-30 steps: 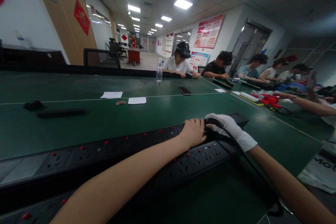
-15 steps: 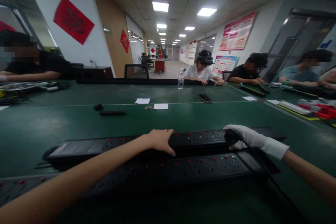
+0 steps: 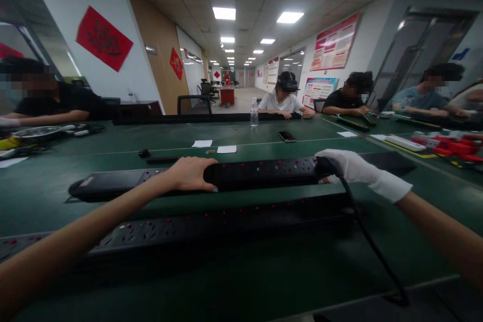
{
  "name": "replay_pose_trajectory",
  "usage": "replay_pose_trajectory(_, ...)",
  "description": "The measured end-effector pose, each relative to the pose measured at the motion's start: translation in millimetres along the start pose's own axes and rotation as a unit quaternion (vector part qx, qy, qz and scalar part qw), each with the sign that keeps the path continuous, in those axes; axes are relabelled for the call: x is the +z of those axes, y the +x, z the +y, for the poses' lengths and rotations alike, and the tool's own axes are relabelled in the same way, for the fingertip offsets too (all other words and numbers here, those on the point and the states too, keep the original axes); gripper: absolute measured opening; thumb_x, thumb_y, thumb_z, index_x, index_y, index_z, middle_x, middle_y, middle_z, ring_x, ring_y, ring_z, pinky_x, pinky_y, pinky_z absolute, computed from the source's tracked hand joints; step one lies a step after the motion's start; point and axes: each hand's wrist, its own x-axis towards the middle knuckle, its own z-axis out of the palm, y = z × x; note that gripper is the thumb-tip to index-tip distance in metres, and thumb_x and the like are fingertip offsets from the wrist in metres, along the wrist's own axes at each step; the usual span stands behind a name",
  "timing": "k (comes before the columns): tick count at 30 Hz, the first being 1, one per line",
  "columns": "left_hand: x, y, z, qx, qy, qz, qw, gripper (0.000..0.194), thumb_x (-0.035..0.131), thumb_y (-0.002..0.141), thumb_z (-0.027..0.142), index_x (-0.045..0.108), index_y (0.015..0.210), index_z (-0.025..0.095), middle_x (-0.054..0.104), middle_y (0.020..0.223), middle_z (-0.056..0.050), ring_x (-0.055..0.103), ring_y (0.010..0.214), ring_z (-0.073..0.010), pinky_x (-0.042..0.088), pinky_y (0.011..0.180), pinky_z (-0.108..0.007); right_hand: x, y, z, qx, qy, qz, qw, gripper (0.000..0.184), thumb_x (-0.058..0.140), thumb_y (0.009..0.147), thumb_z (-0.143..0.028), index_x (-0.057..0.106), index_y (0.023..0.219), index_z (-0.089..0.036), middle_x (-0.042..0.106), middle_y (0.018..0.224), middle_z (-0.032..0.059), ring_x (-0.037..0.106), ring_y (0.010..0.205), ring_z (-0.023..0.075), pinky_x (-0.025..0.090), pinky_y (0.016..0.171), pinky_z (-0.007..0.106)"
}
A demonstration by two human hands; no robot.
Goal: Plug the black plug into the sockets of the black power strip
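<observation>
My bare left hand [image 3: 192, 173] is wrapped over a long black power strip [image 3: 260, 173], thumb on the near side. At the strip's right part, my right hand [image 3: 349, 165], in a white glove, also grips it, beside a black plug [image 3: 327, 167]. From there a thick black cable [image 3: 368, 234] runs down toward the near table edge. Red dots and socket slots line the top of the strip. A second long black power strip [image 3: 211, 226] lies nearer to me, apart from the first, its left part behind my forearm.
A small black block [image 3: 144, 153], a dark bar [image 3: 162, 159] and white papers [image 3: 227, 149] lie beyond the held strip. Farther off are a phone [image 3: 287, 136], a water bottle [image 3: 254, 113] and a long black bar [image 3: 181, 119]. Several people sit around the green table.
Both hands have moved the farther power strip away from me, widening the gap to the nearer one. My left hand now sits farther left.
</observation>
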Motion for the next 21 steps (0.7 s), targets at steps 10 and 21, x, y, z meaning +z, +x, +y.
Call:
replay_pose_trajectory(10, 47.9, -185.5, 35.1, 0.012, 0.058, 0.266, 0.962, 0.076, 0.052, 0.068, 0.055, 0.027, 0.136, 0.032, 0.053, 0.124, -0.004, 0.055, 0.104, -0.0305, 0.044, 0.085, -0.046, -19.9, -107.2, -102.4, -0.034, -0.096, 0.036, 0.994, 0.065, 0.067, 0.057, -0.041, 0.048, 0.119, -0.032, 0.060, 0.108, 0.0037, 0.059, 0.092, 0.0298, 0.052, 0.076, 0.043)
replay_pose_trajectory(21, 119.5, -242.0, 9.7, 0.011, 0.084, 0.191, 0.978, 0.081, 0.058, 0.068, 0.043, 0.022, 0.139, 0.030, 0.051, 0.126, -0.005, 0.054, 0.107, -0.0289, 0.049, 0.082, -0.040, 56.4, -108.1, -155.6, -0.053, -0.010, 0.021, 0.998, 0.059, 0.062, 0.060, -0.033, 0.046, 0.117, -0.033, 0.062, 0.102, 0.0063, 0.061, 0.087, 0.0269, 0.052, 0.073, 0.043)
